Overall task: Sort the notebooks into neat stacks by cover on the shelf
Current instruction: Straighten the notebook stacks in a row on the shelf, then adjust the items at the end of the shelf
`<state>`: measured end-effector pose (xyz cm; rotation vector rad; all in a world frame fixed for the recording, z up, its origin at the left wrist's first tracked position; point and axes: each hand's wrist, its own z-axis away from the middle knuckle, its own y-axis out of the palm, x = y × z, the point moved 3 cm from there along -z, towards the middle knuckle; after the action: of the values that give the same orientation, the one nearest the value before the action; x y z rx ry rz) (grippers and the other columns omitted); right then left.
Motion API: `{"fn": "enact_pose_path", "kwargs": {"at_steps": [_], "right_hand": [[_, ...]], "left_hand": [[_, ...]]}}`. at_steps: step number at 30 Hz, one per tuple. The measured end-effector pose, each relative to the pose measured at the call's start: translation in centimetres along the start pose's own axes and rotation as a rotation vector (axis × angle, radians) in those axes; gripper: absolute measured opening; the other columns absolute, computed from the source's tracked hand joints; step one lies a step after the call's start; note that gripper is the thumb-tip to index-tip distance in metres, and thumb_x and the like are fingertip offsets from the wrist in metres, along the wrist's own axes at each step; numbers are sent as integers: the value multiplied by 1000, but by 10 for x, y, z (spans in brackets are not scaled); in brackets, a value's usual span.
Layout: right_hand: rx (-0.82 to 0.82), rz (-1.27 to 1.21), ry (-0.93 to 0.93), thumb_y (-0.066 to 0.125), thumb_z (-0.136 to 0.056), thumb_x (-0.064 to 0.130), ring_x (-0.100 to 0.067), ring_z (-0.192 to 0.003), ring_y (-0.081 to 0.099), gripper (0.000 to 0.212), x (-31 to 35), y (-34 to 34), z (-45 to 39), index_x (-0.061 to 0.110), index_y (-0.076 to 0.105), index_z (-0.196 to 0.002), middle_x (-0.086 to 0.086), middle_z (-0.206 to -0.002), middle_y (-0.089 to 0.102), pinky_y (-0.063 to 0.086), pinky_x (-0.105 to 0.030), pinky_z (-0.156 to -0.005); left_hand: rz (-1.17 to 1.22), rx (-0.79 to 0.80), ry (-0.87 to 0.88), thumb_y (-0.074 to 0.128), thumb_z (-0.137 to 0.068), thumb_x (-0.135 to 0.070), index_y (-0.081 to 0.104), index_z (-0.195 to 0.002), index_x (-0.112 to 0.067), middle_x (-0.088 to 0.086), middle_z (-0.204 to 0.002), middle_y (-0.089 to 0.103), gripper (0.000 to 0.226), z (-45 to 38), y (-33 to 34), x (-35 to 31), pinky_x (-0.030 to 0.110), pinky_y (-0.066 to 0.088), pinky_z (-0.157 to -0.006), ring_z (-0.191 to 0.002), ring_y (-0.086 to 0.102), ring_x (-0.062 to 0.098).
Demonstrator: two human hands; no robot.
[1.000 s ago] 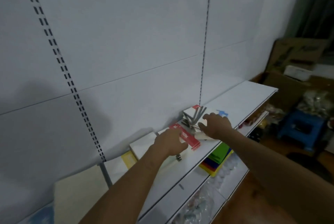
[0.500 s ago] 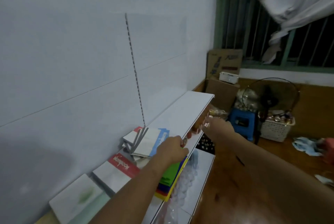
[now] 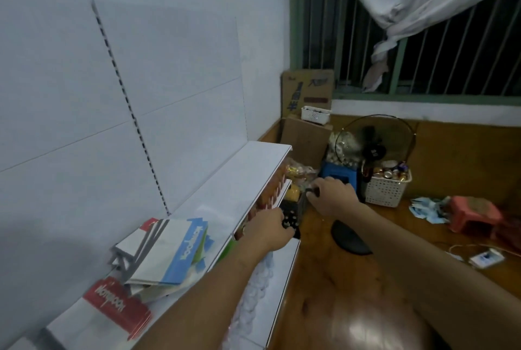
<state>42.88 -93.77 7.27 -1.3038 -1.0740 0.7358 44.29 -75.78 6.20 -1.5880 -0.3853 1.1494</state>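
A white shelf [image 3: 225,189] runs along the pale wall on the left, from the near corner away toward a green-barred window. On its near part lie the notebooks: a loose, crooked pile topped by a blue-banded notebook [image 3: 174,251] with grey-striped covers fanned out under it on the left, and, nearer still, a red-banded notebook [image 3: 115,304] lying flat with the word NOTEBOOK across it. The far stretch of the shelf top is bare.

Both arms reach past the notebooks, to the right of the shelf's front edge. The left hand [image 3: 267,229] is seen from the back, fingers curled downward just off the shelf edge, over a dark crate of bottles [image 3: 290,214] on the lower level; whether it grips anything cannot be told. The right hand [image 3: 331,196] is farther out, its fingers curled round a small dark object [image 3: 311,190] at the crate's far rim, too blurred to name.

Beyond the hands, on the wooden floor, stand a blue stool [image 3: 339,176], a white basket [image 3: 387,190] of cans, a fan [image 3: 375,146] and cardboard boxes [image 3: 307,124]. A red stool [image 3: 476,215] lies at the right.
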Motion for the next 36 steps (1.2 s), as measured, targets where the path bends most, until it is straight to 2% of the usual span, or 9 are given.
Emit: {"fn": "enact_pose_path", "kwargs": {"at_steps": [2,4,8,15,18,22,26,33,36], "right_hand": [[5,8,16,39,-95,47,-27,-119,49,45,-10,3,-16,23,47,-133,-6,-130,52,34,-47,-103],[2,24,39,39,-95,47,-27,-118,49,45,-20,5,-34,22,48,-131,-6,-129,52,33,-46,-104],[-14,69,56,38,-94,50,-26,-114,51,45,-33,8,-78,21,50,-127,-6,-124,53,36,-45,-100],[-5,71,51,37,-96,49,-27,-118,49,46,-31,15,-153,20,50,-130,-6,-130,50,36,-44,-100],[26,80,-19,37,-96,48,-28,-120,47,48,-14,29,-179,19,48,-131,-6,-133,48,35,-47,-102],[71,-3,-158,37,-93,48,-26,-119,50,45,22,55,-227,21,53,-125,-4,-132,53,39,-47,-101],[124,20,-394,38,-95,49,-26,-119,50,47,91,90,-258,20,49,-131,-5,-130,52,39,-42,-100],[231,-70,-851,41,-95,48,-25,-117,53,47,218,145,-233,20,50,-131,-6,-130,54,38,-38,-98],[287,-99,-1006,42,-94,48,-25,-117,52,46,248,164,-202,20,50,-130,-7,-129,54,39,-37,-98]], "left_hand": [[-10,20,17,57,-89,-38,55,-119,-16,5,-110,63,37,-22,5,-3,29,47,-76,-96,60,20],[-16,23,22,57,-88,-38,56,-117,-15,5,-111,63,37,-44,9,-4,30,50,-80,-99,60,21],[3,35,14,57,-86,-38,57,-115,-16,7,-110,64,37,-89,8,0,40,54,-86,-99,61,24],[18,30,-22,56,-90,-35,56,-118,-15,6,-116,63,35,-159,6,24,30,48,-81,-103,60,22],[23,2,-102,55,-89,-38,57,-117,-15,7,-116,64,36,-178,9,43,34,51,-86,-103,61,26],[-18,-40,-237,52,-89,-41,53,-121,-15,9,-122,58,42,-200,4,80,37,49,-87,-109,57,30],[23,-141,-445,50,-91,-38,51,-123,-12,11,-126,54,41,-196,-6,134,36,44,-89,-113,53,30],[9,-389,-863,48,-92,-33,53,-117,-10,11,-119,55,34,-127,-19,200,38,46,-90,-112,53,29],[-36,-439,-1040,49,-92,-34,50,-126,-13,10,-128,50,39,-83,-11,213,40,41,-95,-119,46,27]]}}
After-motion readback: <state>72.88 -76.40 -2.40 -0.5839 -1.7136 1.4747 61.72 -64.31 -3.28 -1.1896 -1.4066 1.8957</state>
